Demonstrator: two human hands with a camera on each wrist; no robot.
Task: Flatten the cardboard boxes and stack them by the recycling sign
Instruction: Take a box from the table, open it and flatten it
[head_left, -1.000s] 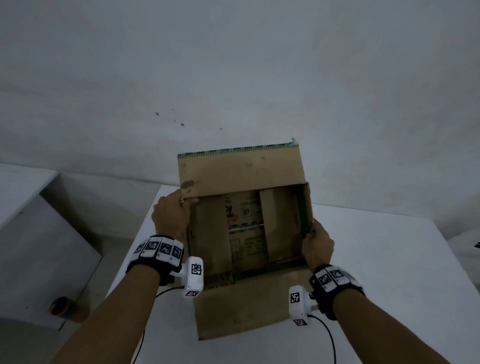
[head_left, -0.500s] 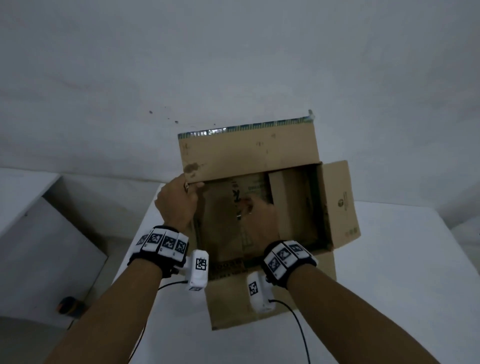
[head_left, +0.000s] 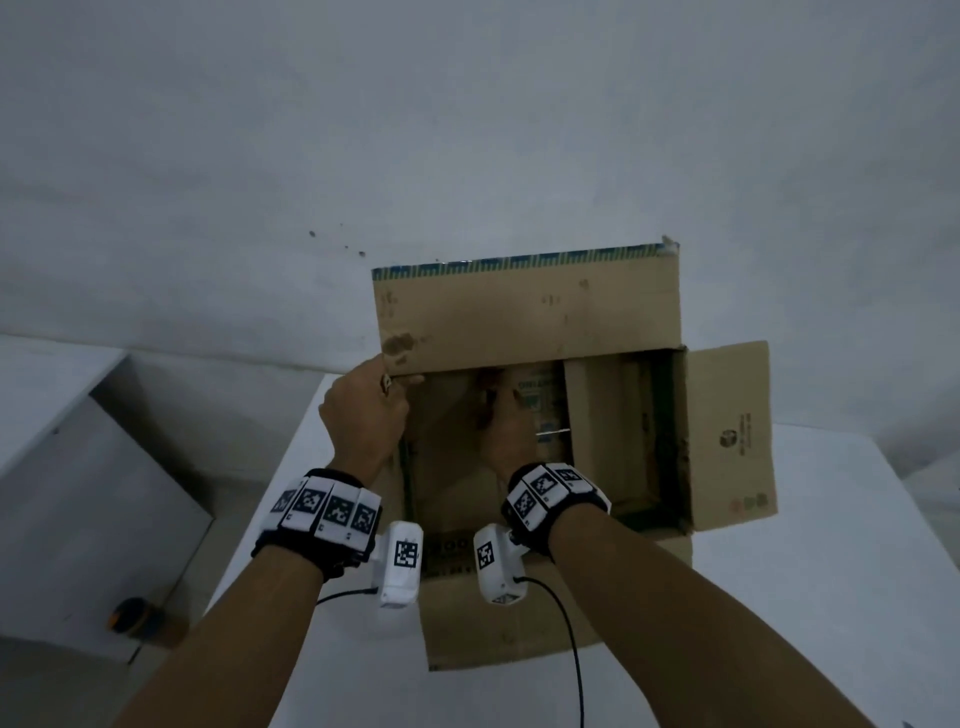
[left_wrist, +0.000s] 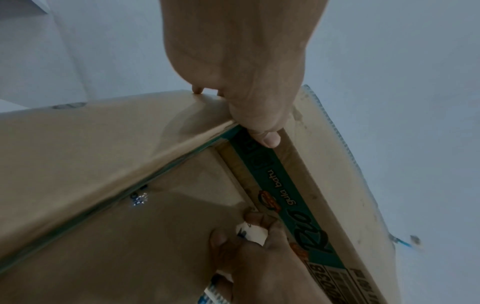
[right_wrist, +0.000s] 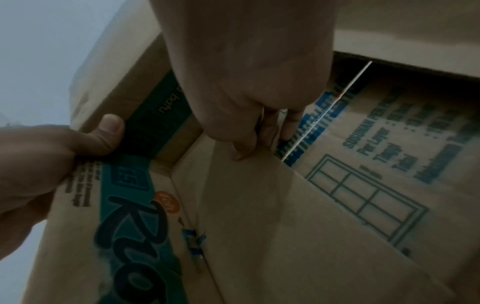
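An open brown cardboard box (head_left: 524, 312) stands on a white table (head_left: 831, 545), its far flap upright and its right flap folded outward. My left hand (head_left: 366, 410) grips the box's far-left corner, with the thumb (left_wrist: 270, 139) inside on the green printed band. Down inside the box, my right hand (head_left: 506, 426) pinches the edge of the left inner bottom flap (right_wrist: 259, 205) between thumb and fingers (right_wrist: 241, 152). The left wrist view shows that right hand (left_wrist: 259, 246) low in the box. In the right wrist view the left hand (right_wrist: 52, 160) holds the wall.
A white cabinet (head_left: 78, 467) stands lower at the left, with a dark and orange object (head_left: 130, 616) on the floor beside it. A white wall rises behind the table. Bare table surface lies to the right of the box.
My right hand left the box's right side and reached down inside to the inner flap. The right outer flap swung outward. The left hand kept its grip on the corner.
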